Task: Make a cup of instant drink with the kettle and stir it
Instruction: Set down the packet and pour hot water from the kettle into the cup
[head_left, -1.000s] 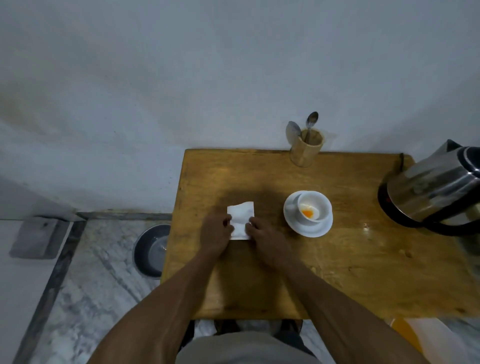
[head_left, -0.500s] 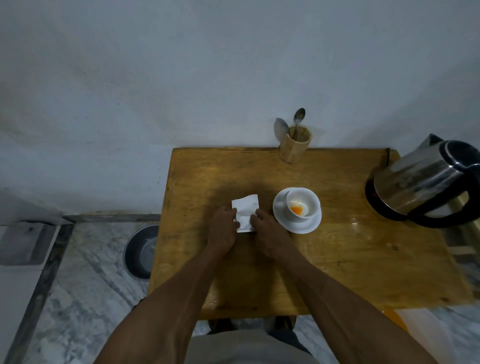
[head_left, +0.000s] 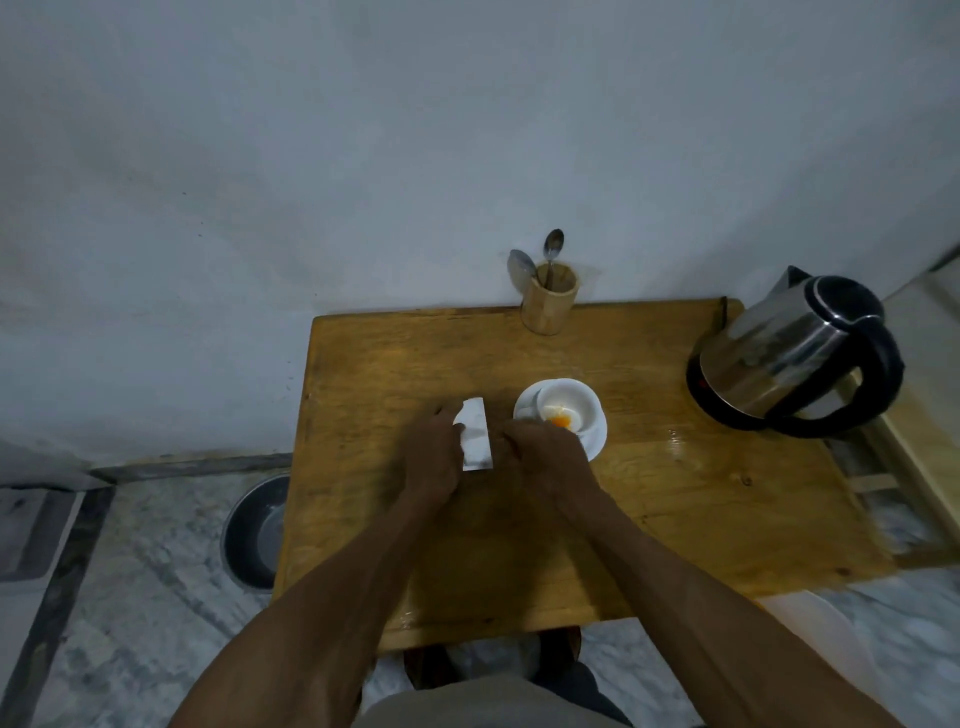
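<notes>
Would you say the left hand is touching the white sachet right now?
Touching: the head view shows the left hand with its fingers overlapping the white sachet at its left edge.

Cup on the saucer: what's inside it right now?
Inside the cup sits an orange and pale powder heap; no liquid is visible. The right hand covers its near rim, so that part is hidden.

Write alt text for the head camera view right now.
Both hands, left hand and right hand, hold a small white paper sachet above a wooden table, beside a white cup on a saucer with orange powder inside. A steel electric kettle stands far right; a wooden spoon holder stands by the wall.
</notes>
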